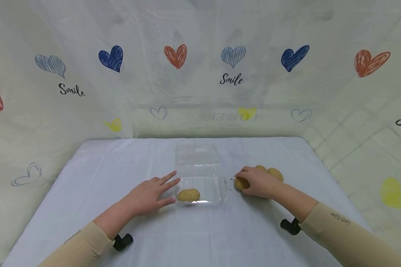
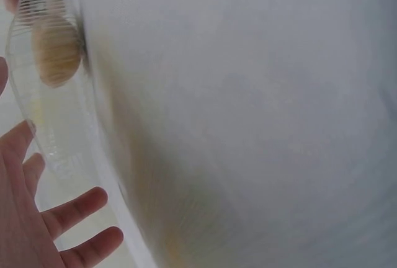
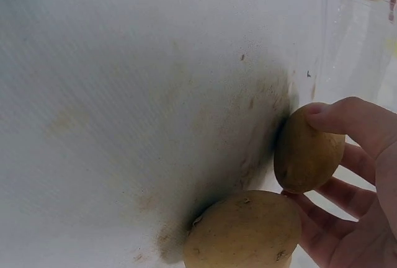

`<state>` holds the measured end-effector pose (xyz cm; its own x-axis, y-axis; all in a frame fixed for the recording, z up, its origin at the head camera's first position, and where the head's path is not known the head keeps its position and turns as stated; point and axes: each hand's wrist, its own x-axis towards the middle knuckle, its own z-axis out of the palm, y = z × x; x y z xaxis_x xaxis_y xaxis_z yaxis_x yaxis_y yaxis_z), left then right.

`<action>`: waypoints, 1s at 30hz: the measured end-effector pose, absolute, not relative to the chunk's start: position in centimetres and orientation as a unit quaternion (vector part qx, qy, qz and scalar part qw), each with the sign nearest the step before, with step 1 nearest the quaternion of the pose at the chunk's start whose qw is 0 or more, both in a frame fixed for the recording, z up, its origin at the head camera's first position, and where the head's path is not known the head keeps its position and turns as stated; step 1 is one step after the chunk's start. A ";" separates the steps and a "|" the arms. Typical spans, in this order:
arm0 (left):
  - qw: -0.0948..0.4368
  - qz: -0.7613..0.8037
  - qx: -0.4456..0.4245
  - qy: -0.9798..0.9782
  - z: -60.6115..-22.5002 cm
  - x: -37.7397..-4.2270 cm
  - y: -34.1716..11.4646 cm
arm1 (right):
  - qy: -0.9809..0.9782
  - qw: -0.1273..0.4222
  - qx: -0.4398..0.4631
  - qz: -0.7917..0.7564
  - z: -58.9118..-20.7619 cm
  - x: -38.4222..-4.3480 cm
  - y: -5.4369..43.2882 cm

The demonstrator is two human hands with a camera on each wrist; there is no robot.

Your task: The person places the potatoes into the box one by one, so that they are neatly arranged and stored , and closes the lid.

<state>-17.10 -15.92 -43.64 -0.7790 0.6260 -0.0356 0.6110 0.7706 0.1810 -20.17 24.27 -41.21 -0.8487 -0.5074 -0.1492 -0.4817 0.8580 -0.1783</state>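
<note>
A clear plastic clamshell box (image 1: 207, 185) lies with its lid raised at the back, in the middle of the table. Inside its front left corner sits one potato (image 1: 188, 195). My left hand (image 1: 150, 196) is at the box's left side, fingers spread and straight, holding nothing. To the right of the box, my right hand (image 1: 260, 182) grips another potato (image 3: 309, 150) between thumb and fingers, low at the table surface. Beside that hand lie more potatoes (image 1: 275, 174), partly hidden by it in the head view; one potato (image 3: 245, 231) shows close up in the right wrist view.
A white cloth covers the table (image 1: 200, 237). Small dark crumbs and brownish smudges mark the cloth near the potatoes. Behind the table hangs a pale curtain (image 1: 200, 92) printed with hearts and words. Each wrist wears a small black camera (image 1: 123, 242).
</note>
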 end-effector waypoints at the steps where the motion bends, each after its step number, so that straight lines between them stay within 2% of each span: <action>1: 0.047 0.080 0.329 0.940 -43.6 -17.1 -15.9 | 0.959 0.097 -0.256 -0.068 -41.2 -20.2 24.3; 21: 0.053 0.084 0.329 0.939 -43.7 -17.3 -16.0 | 0.962 0.096 -0.217 -0.136 -38.6 -20.5 24.1; 30: 0.055 0.088 0.328 0.939 -43.4 -17.2 -16.0 | 0.949 0.091 -0.241 -0.182 -37.3 -20.7 22.7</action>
